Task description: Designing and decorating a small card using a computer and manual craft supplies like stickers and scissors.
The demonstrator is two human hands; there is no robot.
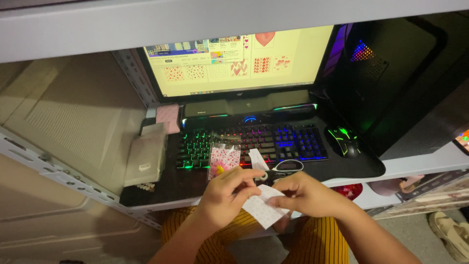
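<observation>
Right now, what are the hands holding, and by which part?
Both hold one small white sheet of paper with a red pattern: the left hand pinches its upper left edge, the right hand its upper right edge.

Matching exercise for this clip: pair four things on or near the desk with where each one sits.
Things:
1. small patterned sheet
2. mouse
3. patterned packet
4. stack of clear bags

Places:
A. right of the keyboard
B. left of the keyboard
C. lying on the keyboard's front edge
D. held between the left hand and the right hand

Pairs: 1-D, 2-A, 3-C, 4-B
</observation>
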